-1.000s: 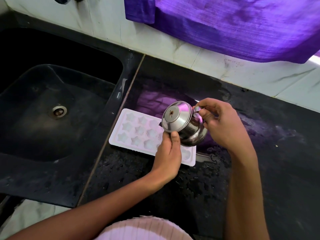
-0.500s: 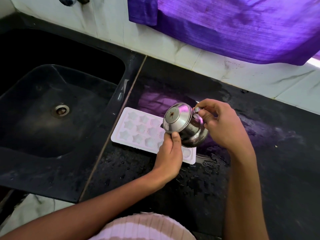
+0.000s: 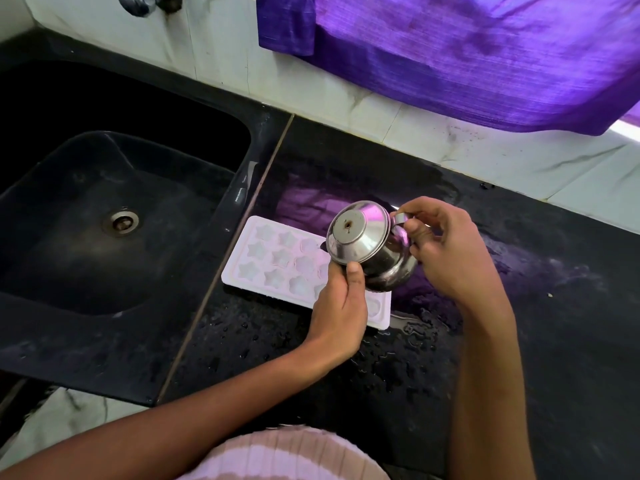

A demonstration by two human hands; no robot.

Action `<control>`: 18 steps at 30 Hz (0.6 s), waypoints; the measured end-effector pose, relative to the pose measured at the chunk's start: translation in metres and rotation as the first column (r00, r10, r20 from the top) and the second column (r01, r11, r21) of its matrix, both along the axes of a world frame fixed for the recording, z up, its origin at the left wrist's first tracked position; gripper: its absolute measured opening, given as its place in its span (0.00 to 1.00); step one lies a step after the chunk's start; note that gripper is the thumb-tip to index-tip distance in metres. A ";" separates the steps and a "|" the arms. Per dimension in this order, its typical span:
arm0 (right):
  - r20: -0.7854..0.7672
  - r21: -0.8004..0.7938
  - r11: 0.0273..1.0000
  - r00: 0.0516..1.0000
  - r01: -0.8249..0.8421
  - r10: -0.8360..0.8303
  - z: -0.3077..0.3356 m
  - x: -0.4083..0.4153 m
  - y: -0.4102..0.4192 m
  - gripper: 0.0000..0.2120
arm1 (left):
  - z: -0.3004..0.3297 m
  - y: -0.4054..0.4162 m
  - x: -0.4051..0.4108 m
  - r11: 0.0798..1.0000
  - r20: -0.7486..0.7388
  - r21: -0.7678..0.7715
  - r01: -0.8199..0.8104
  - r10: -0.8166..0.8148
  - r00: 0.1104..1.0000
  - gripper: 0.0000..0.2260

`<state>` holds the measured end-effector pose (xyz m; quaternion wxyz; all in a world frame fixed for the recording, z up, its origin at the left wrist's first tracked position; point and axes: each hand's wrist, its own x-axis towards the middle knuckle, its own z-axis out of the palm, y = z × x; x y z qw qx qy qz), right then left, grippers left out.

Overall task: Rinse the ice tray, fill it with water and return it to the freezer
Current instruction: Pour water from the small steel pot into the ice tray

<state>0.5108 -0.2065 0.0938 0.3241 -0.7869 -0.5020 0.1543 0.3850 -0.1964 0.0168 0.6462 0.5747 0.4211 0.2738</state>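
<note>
Item: pale pink plastic ice tray with star-shaped cells [image 3: 277, 261], flat on the wet black stone worktop [image 3: 554, 306] at frame centre, just right of the sink edge. Its right end is hidden behind both hands and the vessel.

Item: small lidded stainless-steel pot [image 3: 370, 247], held tilted above the tray's right part. Left hand [image 3: 341, 306] grips it from below, thumb on the lid rim; right hand [image 3: 446, 251] pinches a small metal handle at its upper right. Whether water is pouring cannot be made out.

Item: black sunken sink with round metal drain [image 3: 121, 221], left of frame.

Item: purple fabric [image 3: 467, 53], hanging upper right over the white marble-patterned wall tiles [image 3: 398, 123]; its reflection tints the worktop.

Item: metal tap fitting [image 3: 138, 3], cut off at the top edge.

Item: pink ribbed garment [image 3: 277, 455], bottom centre, partly cut off.
</note>
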 end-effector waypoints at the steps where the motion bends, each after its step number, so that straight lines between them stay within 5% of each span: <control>1: -0.010 0.010 1.000 1.000 0.004 -0.004 0.000 0.000 0.000 0.10 | -0.001 0.000 0.000 1.000 0.007 0.021 -0.003 0.003 1.000 0.19; 18: 0.088 -0.129 0.988 0.991 -0.088 0.099 0.001 -0.004 0.003 0.08 | -0.001 -0.023 0.000 1.000 -0.002 -0.029 -0.004 0.004 1.000 0.20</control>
